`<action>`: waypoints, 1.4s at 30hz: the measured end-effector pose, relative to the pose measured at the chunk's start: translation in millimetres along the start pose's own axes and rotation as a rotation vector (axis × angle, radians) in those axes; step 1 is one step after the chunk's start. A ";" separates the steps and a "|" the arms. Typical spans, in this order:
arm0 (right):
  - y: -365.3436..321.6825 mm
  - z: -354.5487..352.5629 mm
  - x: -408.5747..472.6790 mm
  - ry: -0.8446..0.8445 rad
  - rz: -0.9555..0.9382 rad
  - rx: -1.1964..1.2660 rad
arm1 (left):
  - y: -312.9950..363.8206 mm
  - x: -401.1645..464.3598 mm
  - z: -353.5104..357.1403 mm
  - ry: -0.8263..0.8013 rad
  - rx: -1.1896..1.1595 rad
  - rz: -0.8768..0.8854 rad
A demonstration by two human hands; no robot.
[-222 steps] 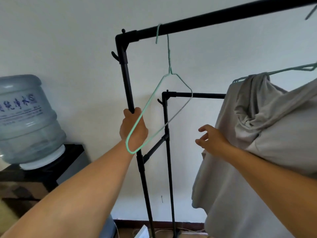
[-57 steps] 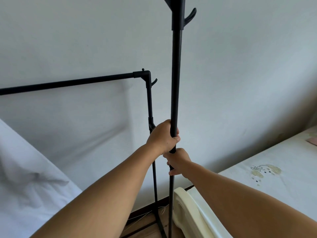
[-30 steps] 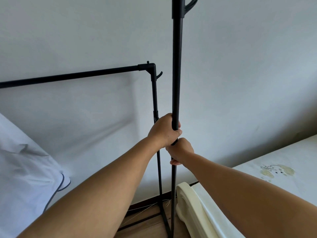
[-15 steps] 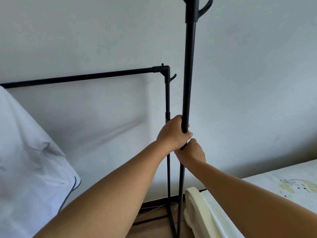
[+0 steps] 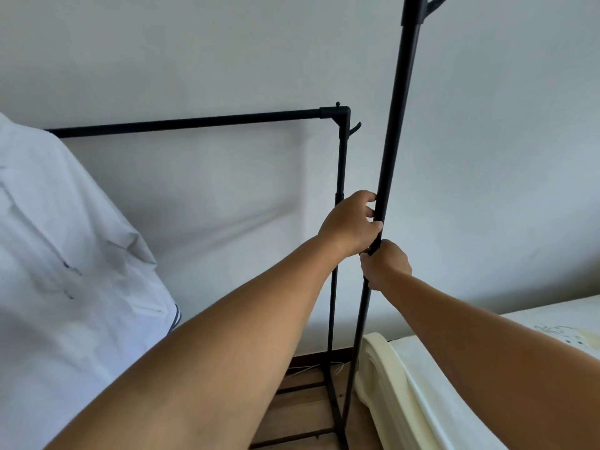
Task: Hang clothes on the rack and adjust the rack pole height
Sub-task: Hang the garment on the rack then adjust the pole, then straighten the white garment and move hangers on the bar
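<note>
Gripping the near upright pole (image 5: 394,125) of the black clothes rack with both hands: left hand (image 5: 349,222) higher, its fingers (image 5: 370,197) loosely curled, partly open around the tube, thumb pressing the front; right hand (image 5: 386,264) just below, touching it, fingers wrapped tight around what looks like the telescoping joint. Pole runs from the base on the wood floor (image 5: 302,414) up past the top of frame, with a coat hook (image 5: 436,0) near the top; it leans slightly in this view. Lower rear rail (image 5: 194,123) sits behind, with a white shirt (image 5: 65,254) hanging at the left, so hanging looks done and height adjustment is the active step. Handling guess: thin steel tube, stiff, light, smooth painted finish, so slippery under a loose grip. Best hold seems to be one hand clamping the lower section or collar, the other sliding the upper section. Risk: the rack tips or racks sideways if one side is raised alone. Cream bed frame (image 5: 386,384) sits just beside the base, limiting foot room.
</note>
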State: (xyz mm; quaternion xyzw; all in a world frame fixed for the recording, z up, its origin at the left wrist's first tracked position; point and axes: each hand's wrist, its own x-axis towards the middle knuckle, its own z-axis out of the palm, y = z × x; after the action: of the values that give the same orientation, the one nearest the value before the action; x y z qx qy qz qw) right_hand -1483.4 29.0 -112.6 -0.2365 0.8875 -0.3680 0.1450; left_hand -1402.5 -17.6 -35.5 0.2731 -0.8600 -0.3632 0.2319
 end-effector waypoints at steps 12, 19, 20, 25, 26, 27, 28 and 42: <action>1.7 10.6 -6.7 0.064 0.072 0.168 | -5.9 -1.5 -0.2 -0.015 -0.002 -0.007; -21.0 23.6 -30.7 -0.155 0.134 0.272 | -6.4 -12.2 -17.6 0.006 0.044 -0.024; -29.6 25.9 -35.3 -0.176 0.085 0.271 | -6.5 -15.2 -22.6 0.016 0.043 -0.028; -72.2 47.0 -73.2 -0.293 -0.124 0.274 | -18.7 -46.4 -63.0 0.174 0.043 -0.054; -76.6 51.3 -83.9 -0.317 -0.153 0.275 | -23.2 -54.9 -72.6 0.221 0.056 -0.071; -83.0 58.6 -98.1 -0.346 -0.192 0.272 | -30.7 -66.8 -87.6 0.281 0.082 -0.096; -86.2 62.7 -109.7 -0.364 -0.229 0.264 | -36.3 -76.4 -99.5 0.334 0.110 -0.121; -191.9 121.1 -281.7 -0.669 -0.550 0.325 | -72.2 -243.4 -265.8 0.826 0.668 -0.360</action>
State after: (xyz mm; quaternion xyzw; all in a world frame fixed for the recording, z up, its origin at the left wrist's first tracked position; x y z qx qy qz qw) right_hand -1132.7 -11.9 -33.9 -0.5430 0.6270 -0.4308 0.3556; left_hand -1041.1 -37.0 28.5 0.5938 -0.7060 0.0320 0.3847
